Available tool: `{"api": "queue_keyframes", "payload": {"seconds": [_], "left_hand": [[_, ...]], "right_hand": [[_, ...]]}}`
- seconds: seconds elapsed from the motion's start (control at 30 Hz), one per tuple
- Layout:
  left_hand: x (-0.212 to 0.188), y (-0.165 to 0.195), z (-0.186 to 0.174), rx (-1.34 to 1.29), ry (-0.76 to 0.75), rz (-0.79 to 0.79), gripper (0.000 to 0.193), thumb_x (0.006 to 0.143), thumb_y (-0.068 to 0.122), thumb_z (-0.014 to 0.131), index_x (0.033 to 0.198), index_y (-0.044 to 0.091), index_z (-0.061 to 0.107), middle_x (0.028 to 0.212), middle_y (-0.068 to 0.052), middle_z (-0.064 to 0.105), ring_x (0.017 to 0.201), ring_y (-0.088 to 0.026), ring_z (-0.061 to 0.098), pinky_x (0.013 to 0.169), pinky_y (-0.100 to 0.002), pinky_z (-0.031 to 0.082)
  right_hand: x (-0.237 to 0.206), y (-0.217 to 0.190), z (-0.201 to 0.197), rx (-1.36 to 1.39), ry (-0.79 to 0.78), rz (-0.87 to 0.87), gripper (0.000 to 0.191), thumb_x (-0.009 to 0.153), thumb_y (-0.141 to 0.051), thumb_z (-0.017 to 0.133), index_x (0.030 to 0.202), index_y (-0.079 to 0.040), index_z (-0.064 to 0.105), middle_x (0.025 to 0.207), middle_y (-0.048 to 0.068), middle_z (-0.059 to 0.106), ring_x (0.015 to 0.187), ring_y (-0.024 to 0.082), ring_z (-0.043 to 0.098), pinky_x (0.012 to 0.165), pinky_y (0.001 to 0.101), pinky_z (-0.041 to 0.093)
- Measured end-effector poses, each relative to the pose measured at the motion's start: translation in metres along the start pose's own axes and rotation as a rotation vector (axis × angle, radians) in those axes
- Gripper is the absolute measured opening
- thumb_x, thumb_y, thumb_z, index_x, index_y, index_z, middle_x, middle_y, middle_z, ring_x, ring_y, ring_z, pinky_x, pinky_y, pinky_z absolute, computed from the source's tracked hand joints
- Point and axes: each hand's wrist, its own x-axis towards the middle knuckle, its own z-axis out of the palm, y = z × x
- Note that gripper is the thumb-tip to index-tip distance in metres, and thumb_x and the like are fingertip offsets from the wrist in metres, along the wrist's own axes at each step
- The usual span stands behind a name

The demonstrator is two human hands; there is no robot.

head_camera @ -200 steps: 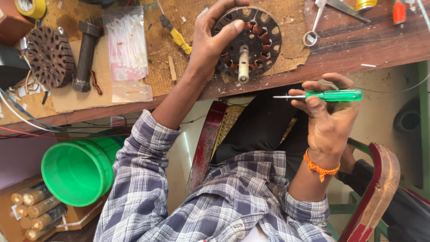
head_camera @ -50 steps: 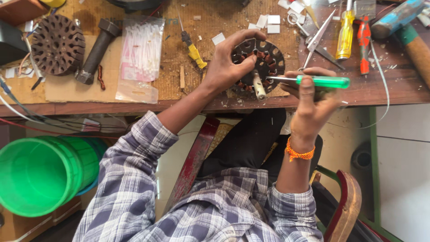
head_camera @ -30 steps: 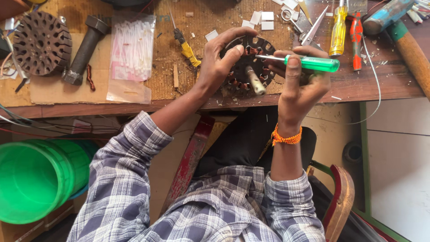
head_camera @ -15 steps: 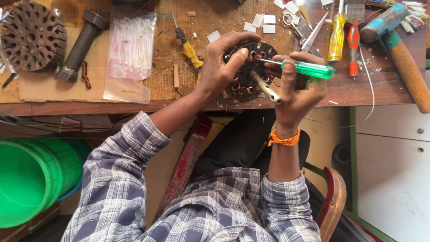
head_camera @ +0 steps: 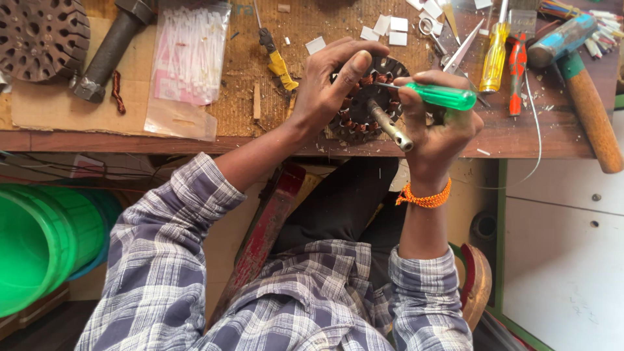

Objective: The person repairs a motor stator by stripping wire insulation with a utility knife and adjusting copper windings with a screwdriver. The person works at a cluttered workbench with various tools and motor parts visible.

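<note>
Since the earlier view, the right hand (head_camera: 437,123) has carried the green-handled screwdriver (head_camera: 442,95) from out over the lap up to the motor core (head_camera: 364,97), and the left hand (head_camera: 333,81) has stayed on that core throughout. Going left to right: one green bucket (head_camera: 39,240) stands below the counter (head_camera: 195,140); on the counter lie one dark slotted metal disc (head_camera: 42,36), one dark cylinder-shaped tool (head_camera: 107,52), one clear bag of white strips (head_camera: 188,58) and one small yellow-handled tool (head_camera: 278,55). The motor core sits at the near edge of the counter, round and dark, ringed with copper-coloured windings, with a metal shaft (head_camera: 390,125) jutting from its middle toward the camera. The left fingers are spread and curled over its top rim, gripping it. The right fingers are pressed around the screwdriver handle, the metal tip lying across the windings. Further right lie one yellow screwdriver (head_camera: 494,55), one red screwdriver (head_camera: 517,65) and one hammer (head_camera: 585,97) with a wooden handle.
</note>
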Motion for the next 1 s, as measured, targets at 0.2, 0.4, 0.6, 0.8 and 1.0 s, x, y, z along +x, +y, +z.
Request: {"api": "queue_keyframes", "payload": {"seconds": [0.2, 0.4, 0.6, 0.8, 1.0], "left_hand": [[0.001, -0.007, -0.001, 0.028, 0.001, 0.035, 0.067, 0.105, 0.064, 0.044, 0.121, 0.007, 0.075, 0.101, -0.009, 0.07, 0.089, -0.016, 0.068, 0.081, -0.031, 0.054], [0.003, -0.017, 0.006, -0.065, 0.03, -0.025, 0.076, 0.105, 0.07, 0.034, 0.117, 0.007, 0.075, 0.106, -0.009, 0.075, 0.092, -0.016, 0.073, 0.072, -0.03, 0.061], [0.002, -0.022, 0.009, -0.047, 0.052, 0.014, 0.077, 0.109, 0.068, 0.03, 0.118, 0.008, 0.076, 0.107, -0.009, 0.076, 0.097, -0.017, 0.075, 0.082, -0.03, 0.062], [0.002, -0.018, 0.008, -0.016, 0.048, 0.059, 0.072, 0.11, 0.065, 0.033, 0.118, 0.007, 0.075, 0.107, -0.009, 0.074, 0.096, -0.018, 0.073, 0.077, -0.03, 0.062], [0.003, -0.016, 0.009, -0.068, 0.035, 0.027, 0.071, 0.108, 0.066, 0.036, 0.118, 0.007, 0.075, 0.106, -0.008, 0.072, 0.09, -0.016, 0.074, 0.069, -0.027, 0.064]], "right_hand": [[0.004, -0.003, 0.0, -0.073, -0.095, -0.045, 0.027, 0.11, -0.018, 0.08, 0.12, 0.002, 0.066, 0.108, 0.011, 0.075, 0.103, 0.02, 0.079, 0.089, 0.0271, 0.063], [0.006, 0.004, -0.011, -0.042, -0.064, -0.142, 0.028, 0.107, -0.022, 0.078, 0.118, 0.002, 0.067, 0.106, 0.014, 0.076, 0.095, 0.021, 0.078, 0.084, 0.0301, 0.061], [0.008, 0.013, -0.01, 0.191, 0.032, 0.01, 0.035, 0.109, -0.027, 0.077, 0.118, 0.002, 0.061, 0.107, 0.014, 0.072, 0.096, 0.024, 0.08, 0.083, 0.0332, 0.07], [0.015, 0.013, -0.009, 0.146, -0.105, 0.003, 0.032, 0.11, -0.022, 0.079, 0.121, 0.003, 0.062, 0.103, 0.016, 0.077, 0.098, 0.022, 0.08, 0.087, 0.0313, 0.068], [0.02, 0.01, -0.017, 0.046, -0.138, -0.097, 0.033, 0.11, -0.024, 0.081, 0.121, 0.003, 0.064, 0.106, 0.015, 0.076, 0.101, 0.02, 0.08, 0.085, 0.0265, 0.066]]}}
